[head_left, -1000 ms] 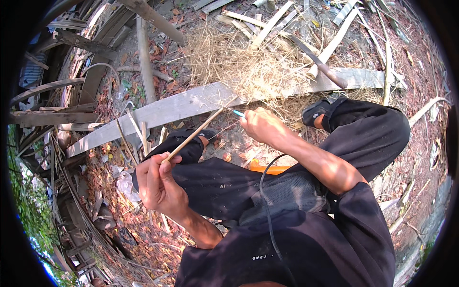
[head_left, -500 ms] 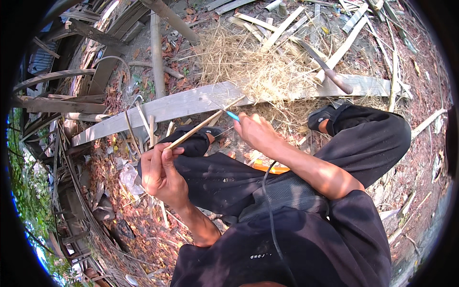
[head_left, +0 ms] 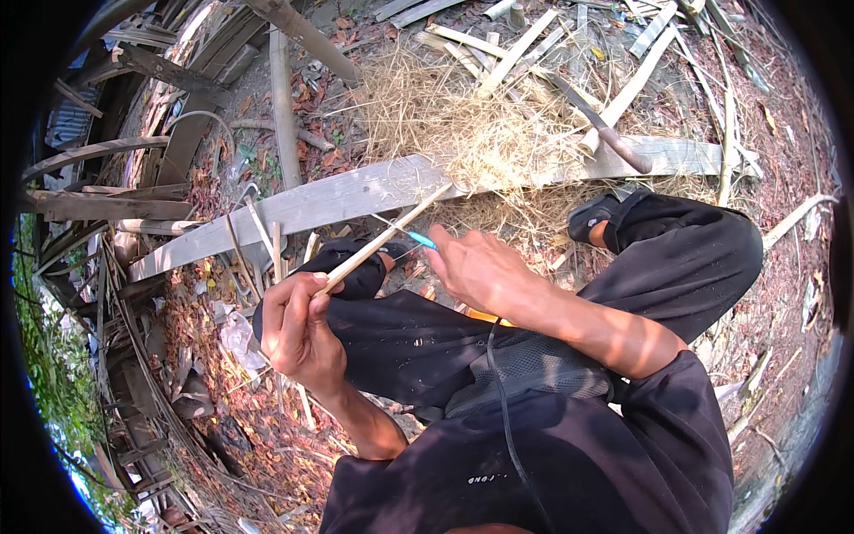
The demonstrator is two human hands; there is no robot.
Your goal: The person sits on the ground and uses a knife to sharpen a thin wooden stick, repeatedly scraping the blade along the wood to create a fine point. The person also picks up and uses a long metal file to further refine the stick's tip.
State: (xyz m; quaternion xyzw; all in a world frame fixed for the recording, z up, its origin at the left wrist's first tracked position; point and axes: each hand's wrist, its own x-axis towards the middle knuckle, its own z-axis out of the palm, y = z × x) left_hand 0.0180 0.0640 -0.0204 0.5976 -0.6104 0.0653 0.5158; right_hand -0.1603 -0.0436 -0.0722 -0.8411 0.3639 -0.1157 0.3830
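Observation:
My left hand [head_left: 307, 334] is closed around the near end of a pale bamboo stick [head_left: 374, 248], which slants up and to the right. The stick's far end reaches the edge of a long grey plank [head_left: 347, 193]. In my right hand [head_left: 485, 267] is a thin knife with a blue handle [head_left: 422, 239], most of it hidden by the fingers. Its narrow blade crosses the stick near the middle. Both hands are above my crossed legs, in front of the plank.
Pale shavings [head_left: 498, 133] heap over and behind the plank. A large curved-blade knife [head_left: 614, 147] with a wooden handle lies on its right part. Split bamboo strips [head_left: 632, 89] are scattered beyond. Upright thin sticks [head_left: 277, 249] stand left of my leg; stacked timber [head_left: 116, 206] is farther left.
My right hand has moved slightly down and left along the stick, taking the blue-handled knife nearer my left hand. The stick has tilted a little steeper.

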